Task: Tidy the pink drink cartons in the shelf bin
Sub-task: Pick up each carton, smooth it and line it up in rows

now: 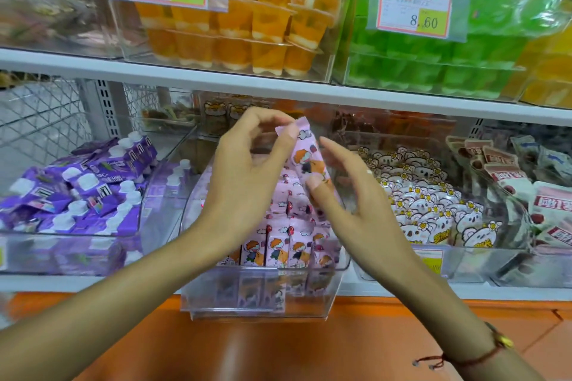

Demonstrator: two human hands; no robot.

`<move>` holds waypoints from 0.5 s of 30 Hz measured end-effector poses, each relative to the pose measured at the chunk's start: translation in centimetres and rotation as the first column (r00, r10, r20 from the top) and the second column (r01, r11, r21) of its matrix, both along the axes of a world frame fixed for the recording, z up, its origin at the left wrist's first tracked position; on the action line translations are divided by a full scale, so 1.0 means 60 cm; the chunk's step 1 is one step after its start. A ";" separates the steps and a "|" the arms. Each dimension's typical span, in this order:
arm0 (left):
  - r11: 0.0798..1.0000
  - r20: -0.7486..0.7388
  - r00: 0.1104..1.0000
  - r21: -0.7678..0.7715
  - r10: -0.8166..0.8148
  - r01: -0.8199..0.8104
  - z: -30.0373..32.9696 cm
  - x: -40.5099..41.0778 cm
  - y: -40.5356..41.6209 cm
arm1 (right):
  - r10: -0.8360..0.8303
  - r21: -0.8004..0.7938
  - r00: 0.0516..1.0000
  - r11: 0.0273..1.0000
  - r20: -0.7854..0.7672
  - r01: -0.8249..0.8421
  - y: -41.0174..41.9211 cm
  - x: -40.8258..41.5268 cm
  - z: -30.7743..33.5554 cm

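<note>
Left hand (244,176) pinching top of raised pink carton (309,161) with curled fingers, right hand (356,195) loosely spread, thumb touching carton's side, above clear bin (263,297)

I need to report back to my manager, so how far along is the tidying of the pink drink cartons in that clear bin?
Partly done. A front row of pink cartons already stands upright in the clear bin. In hand: the left hand pinches the top of one raised carton, and the right hand touches its lower part with its thumb. Left: seating that carton and straightening the looser cartons behind the row.
</note>
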State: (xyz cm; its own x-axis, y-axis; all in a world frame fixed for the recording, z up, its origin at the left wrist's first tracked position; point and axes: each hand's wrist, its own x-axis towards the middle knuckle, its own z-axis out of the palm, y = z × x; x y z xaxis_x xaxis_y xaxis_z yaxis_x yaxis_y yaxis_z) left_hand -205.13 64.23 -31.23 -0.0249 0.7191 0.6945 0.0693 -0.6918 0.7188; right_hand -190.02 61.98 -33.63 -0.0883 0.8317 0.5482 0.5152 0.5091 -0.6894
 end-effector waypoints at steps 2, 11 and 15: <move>0.999 0.056 0.998 -0.019 -0.035 0.036 0.001 -0.013 -0.011 | 0.088 0.006 0.996 0.996 -0.008 -0.088 -0.004 -0.021 0.004; 0.976 -0.089 0.993 -0.208 -0.078 0.058 -0.048 -0.047 -0.008 | 0.124 -0.295 0.853 0.905 -0.506 -0.307 0.010 -0.050 -0.001; 0.975 -0.194 0.979 -0.220 -0.060 0.016 -0.065 -0.040 -0.009 | 0.117 -0.277 0.815 0.905 -0.567 -0.323 0.008 -0.056 -0.001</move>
State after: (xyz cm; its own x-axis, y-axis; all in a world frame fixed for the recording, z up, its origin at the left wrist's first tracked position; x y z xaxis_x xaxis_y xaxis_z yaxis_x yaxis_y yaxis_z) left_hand -207.53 63.67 -35.15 0.1280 0.8501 0.5107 0.2026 -0.5265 0.8257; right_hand -193.40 62.46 -33.69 -0.0768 0.9665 0.2450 -0.0758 0.2394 -0.9680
